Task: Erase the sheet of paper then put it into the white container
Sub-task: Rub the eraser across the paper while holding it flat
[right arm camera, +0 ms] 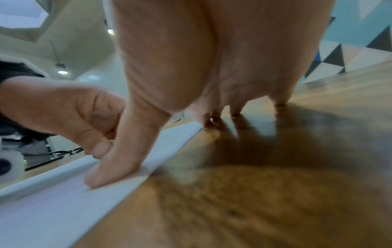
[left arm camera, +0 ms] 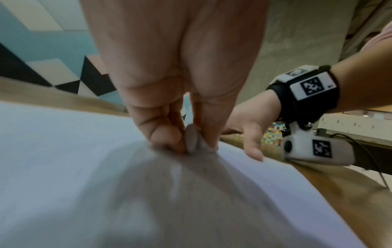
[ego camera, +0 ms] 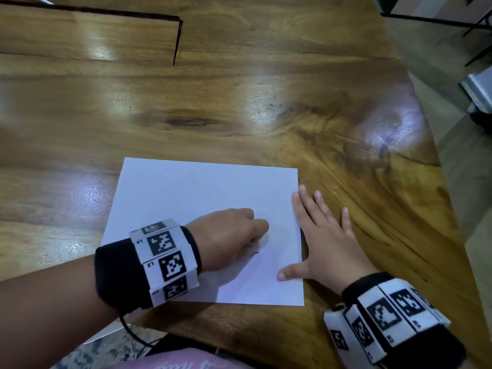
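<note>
A white sheet of paper (ego camera: 186,198) lies flat on the wooden table (ego camera: 239,102), near its front right edge. My left hand (ego camera: 255,235) is curled over the sheet's right part and pinches a small grey eraser (left arm camera: 192,141) pressed against the paper (left arm camera: 63,151). My right hand (ego camera: 319,235) lies flat with fingers spread; its thumb (right arm camera: 110,171) and forefinger rest on the sheet's right edge (right arm camera: 53,209), the other fingers on the wood. The white container is not in view.
A dark line, the edge of a flat wooden panel (ego camera: 175,43), runs across the far left of the table. The table's curved right edge (ego camera: 436,161) drops to the floor. A white object (ego camera: 479,91) stands off the table at right.
</note>
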The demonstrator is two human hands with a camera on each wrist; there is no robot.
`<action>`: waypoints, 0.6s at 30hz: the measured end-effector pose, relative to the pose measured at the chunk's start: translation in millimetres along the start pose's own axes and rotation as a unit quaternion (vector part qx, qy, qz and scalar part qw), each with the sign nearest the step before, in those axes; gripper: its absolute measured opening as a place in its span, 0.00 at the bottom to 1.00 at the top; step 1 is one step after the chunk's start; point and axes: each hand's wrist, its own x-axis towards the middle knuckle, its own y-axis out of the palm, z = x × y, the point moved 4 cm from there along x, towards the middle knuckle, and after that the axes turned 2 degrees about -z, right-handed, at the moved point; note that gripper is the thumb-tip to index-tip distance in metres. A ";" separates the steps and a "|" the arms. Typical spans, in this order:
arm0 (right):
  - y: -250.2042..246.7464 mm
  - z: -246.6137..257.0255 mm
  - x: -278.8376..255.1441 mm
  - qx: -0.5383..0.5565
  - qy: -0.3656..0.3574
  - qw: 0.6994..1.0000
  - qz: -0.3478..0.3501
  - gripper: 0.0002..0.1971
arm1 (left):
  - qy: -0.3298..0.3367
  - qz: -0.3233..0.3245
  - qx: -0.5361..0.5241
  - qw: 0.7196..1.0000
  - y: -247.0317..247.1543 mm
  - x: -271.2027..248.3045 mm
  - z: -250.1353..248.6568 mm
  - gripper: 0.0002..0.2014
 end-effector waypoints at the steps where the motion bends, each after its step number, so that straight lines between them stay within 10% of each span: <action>1: 1.0 -1.5 -0.6 -0.004 -0.001 1.000 0.009 0.71 | -0.023 0.018 0.005 1.000 -3.7 4.5 -0.6 0.04; 9: -1.7 2.2 -1.0 -0.030 0.005 0.999 0.040 0.73 | -0.141 -0.106 -0.023 0.984 -43.0 59.2 7.9 0.07; 18: -0.7 2.5 -0.9 -0.029 0.008 0.999 0.042 0.73 | 0.036 0.002 -0.045 0.998 -5.8 13.4 -11.3 0.07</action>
